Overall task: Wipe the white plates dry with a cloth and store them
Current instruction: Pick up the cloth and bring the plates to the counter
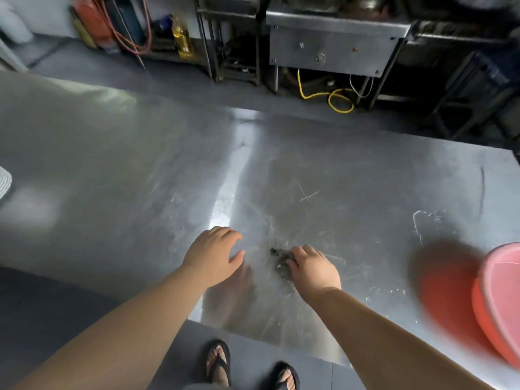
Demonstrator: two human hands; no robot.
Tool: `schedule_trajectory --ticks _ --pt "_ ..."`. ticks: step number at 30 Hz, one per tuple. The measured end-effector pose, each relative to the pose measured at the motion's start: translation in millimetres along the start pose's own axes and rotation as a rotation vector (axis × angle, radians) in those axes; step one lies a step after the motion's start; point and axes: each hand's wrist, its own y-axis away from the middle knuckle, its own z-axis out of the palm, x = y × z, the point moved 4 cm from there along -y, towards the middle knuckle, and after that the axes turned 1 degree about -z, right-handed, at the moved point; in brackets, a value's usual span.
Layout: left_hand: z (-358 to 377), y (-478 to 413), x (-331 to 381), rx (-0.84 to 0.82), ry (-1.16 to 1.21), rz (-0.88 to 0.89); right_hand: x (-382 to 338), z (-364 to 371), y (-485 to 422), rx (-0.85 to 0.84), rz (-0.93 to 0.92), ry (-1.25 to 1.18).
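left hand (213, 254) spread, empty; right hand (312, 270) curled on dark wad (278, 257) | steel table (351, 175), wet-streaked | pink basin (501, 299), right edge | wad, probably the cloth: gather fully, shake open before wiping | plates not in view

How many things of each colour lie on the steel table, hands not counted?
Pink: 1, the pink basin
Red: 1, the red basin under it
Dark: 1, the cloth under the right hand
White: 1, the ribbed thing, cut off
Total: 4
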Motion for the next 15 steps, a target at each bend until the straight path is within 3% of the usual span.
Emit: schedule_trajectory --ticks 5,15 --pt "-18.1 61.3 -35.3 0.082 0.058 -0.234 -57.3 1.8 -17.4 -0.025 -0.152 -0.003" --pt "-8.9 254.1 -147.3 0.048 0.127 -0.709 -227.9 51.6 14.4 -0.169 -0.524 0.040"
